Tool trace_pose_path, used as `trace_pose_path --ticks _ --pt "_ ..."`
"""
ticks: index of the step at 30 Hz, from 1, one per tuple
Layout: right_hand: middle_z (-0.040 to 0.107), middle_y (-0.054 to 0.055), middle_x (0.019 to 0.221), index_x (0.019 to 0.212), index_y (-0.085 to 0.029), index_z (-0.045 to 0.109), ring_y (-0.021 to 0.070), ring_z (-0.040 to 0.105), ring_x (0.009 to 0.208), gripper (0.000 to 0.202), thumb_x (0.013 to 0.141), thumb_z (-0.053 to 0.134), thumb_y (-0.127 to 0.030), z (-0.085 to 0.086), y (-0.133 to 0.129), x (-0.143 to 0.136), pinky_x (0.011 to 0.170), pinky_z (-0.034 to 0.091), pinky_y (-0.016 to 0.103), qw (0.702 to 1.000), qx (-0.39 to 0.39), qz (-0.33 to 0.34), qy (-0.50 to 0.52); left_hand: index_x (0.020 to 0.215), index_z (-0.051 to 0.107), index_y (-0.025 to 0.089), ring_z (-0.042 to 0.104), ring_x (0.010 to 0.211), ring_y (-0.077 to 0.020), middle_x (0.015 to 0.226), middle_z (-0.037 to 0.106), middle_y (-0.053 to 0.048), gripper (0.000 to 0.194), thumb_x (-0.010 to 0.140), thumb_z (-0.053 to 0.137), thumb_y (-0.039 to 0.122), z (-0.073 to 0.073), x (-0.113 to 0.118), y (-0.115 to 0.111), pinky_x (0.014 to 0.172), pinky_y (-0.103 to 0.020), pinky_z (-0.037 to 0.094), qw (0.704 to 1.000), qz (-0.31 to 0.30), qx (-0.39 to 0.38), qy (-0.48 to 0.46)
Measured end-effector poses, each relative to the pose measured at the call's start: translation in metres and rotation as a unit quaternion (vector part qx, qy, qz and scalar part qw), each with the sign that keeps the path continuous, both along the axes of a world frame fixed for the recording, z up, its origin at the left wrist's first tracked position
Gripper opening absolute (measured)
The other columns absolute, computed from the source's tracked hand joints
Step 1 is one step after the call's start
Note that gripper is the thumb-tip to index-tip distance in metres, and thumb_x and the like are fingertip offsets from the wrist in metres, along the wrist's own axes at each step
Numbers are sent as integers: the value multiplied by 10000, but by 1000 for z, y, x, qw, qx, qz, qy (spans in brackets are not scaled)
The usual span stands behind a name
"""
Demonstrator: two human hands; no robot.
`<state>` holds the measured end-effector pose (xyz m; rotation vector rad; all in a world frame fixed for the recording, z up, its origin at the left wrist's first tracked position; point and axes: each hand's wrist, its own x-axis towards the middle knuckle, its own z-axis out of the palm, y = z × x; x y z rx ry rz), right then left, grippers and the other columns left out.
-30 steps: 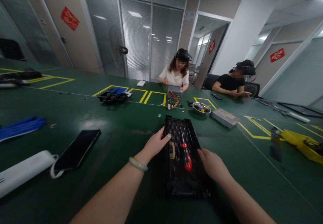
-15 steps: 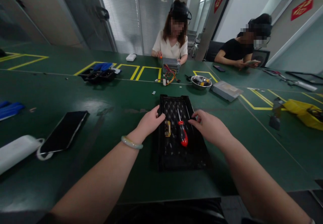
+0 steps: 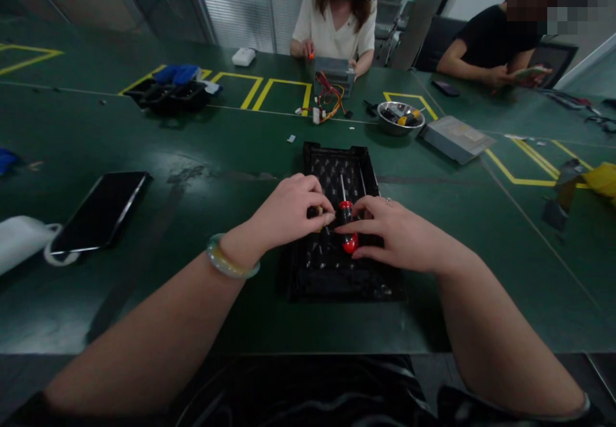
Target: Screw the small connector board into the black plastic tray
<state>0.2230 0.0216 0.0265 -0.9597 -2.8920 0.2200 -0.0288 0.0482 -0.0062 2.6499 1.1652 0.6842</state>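
A black tray [image 3: 347, 284] with a bumpy inner floor lies on the green table before me. In it is a screwdriver [image 3: 350, 243] with a red and black handle, its shaft toward the far end. My right hand [image 3: 402, 231] comes from the right, fingers and thumb curled about the handle. My left hand [image 3: 293, 212] reaches over the tray's left wall, thumb and fingertips pinched on a small yellowish-brown part [image 3: 315, 211]. Most of that part is hidden under the fingers.
To the left lie a dark phone [image 3: 101, 212] and a white object [image 3: 22, 242]. Further off are a black tray with blue gloves [image 3: 177, 75], a metal bowl [image 3: 401, 126] of parts and a grey metal panel [image 3: 457, 139]. Two people sit opposite, one at a wired grey box [image 3: 335, 74].
Both hands have left the tray's side walls and moved inward. The left has closed on the small part, the right on the screwdriver handle. My view has tipped downward.
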Motion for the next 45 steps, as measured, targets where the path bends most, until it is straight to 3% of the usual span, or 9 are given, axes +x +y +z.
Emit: trace_pose_path --ticks 4,8,13,22,31,34,37,40,45 --pt "520 72 1211 1211 -315 642 278 526 1121 440 801 795 -359 1 -1 2 965 444 456 999 28 -30 -11 944 777 291 504 969 -222 978 611 -28 167 869 693 413 1 7 -10 868 -375 359 995 -35 -40 84" --pt "534 72 1198 1229 -300 619 274 535 1101 384 856 711 -277 -2 -1 7 950 428 457 998 35 -56 -17 921 768 292 493 949 -218 959 622 -21 126 881 685 378 -2 10 -12 853 -375 320 992 -33 -45 110" --pt "542 75 1219 1239 -307 633 274 531 1122 415 852 733 -417 -4 -1 5 974 385 452 997 19 -69 13 893 763 290 489 957 -224 953 626 -22 129 891 655 360 -1 10 -11 889 -391 305 993 -33 -54 98" --pt "693 -11 911 1022 -237 689 160 638 869 172 894 724 -347 -2 -8 -16 795 357 308 972 73 -119 189 901 731 221 576 939 -183 917 682 7 201 904 621 389 11 12 -14 922 -335 404 978 -6 -145 -153" --pt "744 -19 902 917 -229 714 157 663 817 96 887 726 -319 -9 -13 -22 794 432 286 945 80 -152 278 996 722 204 604 904 -179 952 687 -8 248 917 591 399 7 15 -16 886 -327 440 954 -6 -220 -205" --pt "741 -9 921 962 -225 714 157 661 817 92 908 685 -293 -9 -11 -21 797 431 292 953 64 -158 252 977 730 217 591 940 -195 935 689 -9 275 945 539 413 6 14 -14 920 -354 424 970 12 -176 -167" --pt "728 -8 936 994 -224 710 162 653 842 100 905 676 -253 -10 -6 -19 806 416 305 965 54 -158 203 999 732 238 541 1033 -247 992 689 -29 282 956 511 409 4 11 -13 993 -450 353 990 95 -85 -68" --pt "701 8 962 980 -228 717 184 620 904 91 906 680 -265 -13 -2 -19 815 406 324 977 60 -137 154 1099 721 234 466 1136 -317 1166 649 -75 315 889 598 434 -2 9 -13 994 -505 317 986 161 -18 33" --pt "637 32 1030 954 -258 740 227 545 967 99 867 735 -305 -19 -3 -24 844 388 369 987 78 -114 79 1186 693 189 392 1250 -380 1434 482 -127 528 801 654 547 -9 10 -18 987 -505 329 978 171 14 120"
